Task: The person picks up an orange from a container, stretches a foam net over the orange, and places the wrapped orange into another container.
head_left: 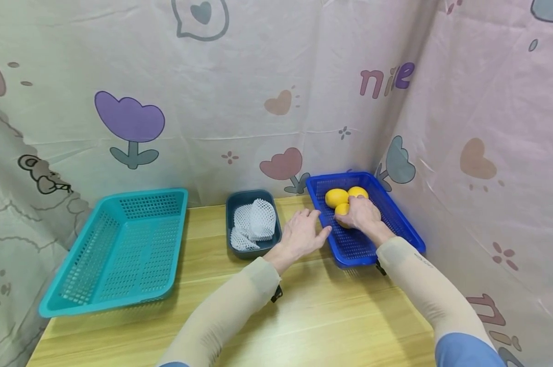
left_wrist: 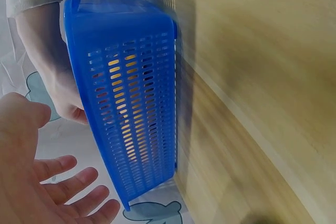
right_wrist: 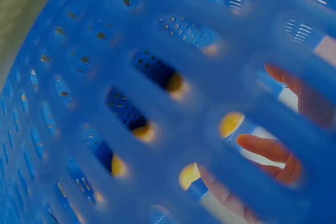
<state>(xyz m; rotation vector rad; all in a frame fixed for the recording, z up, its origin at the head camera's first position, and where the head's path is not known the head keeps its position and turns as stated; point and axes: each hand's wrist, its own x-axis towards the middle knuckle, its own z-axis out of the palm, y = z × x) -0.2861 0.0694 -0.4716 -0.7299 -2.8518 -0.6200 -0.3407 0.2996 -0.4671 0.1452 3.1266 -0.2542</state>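
My right hand (head_left: 362,214) reaches into the dark blue slotted basket (head_left: 354,255), its thumb and fingers around a yellow lemon (head_left: 343,209). Two more lemons lie just behind, one at the left (head_left: 336,198) and one at the right (head_left: 358,192). Outside the basket's left rim, my left hand (head_left: 300,232) is held with fingers spread and nothing in them. In the left wrist view that hand (left_wrist: 47,177) faces the basket's side wall (left_wrist: 131,103), where yellow shows through the slots. The right wrist view is mostly blue wall (right_wrist: 199,114); fingers show through it, whose I cannot tell.
A small dark bin (head_left: 230,214) with white foam net sleeves (head_left: 255,221) stands left of my left hand. Farther left, a large teal basket (head_left: 134,255) sits on the wooden table (head_left: 313,316). Printed curtains (head_left: 240,102) hang behind and at both sides.
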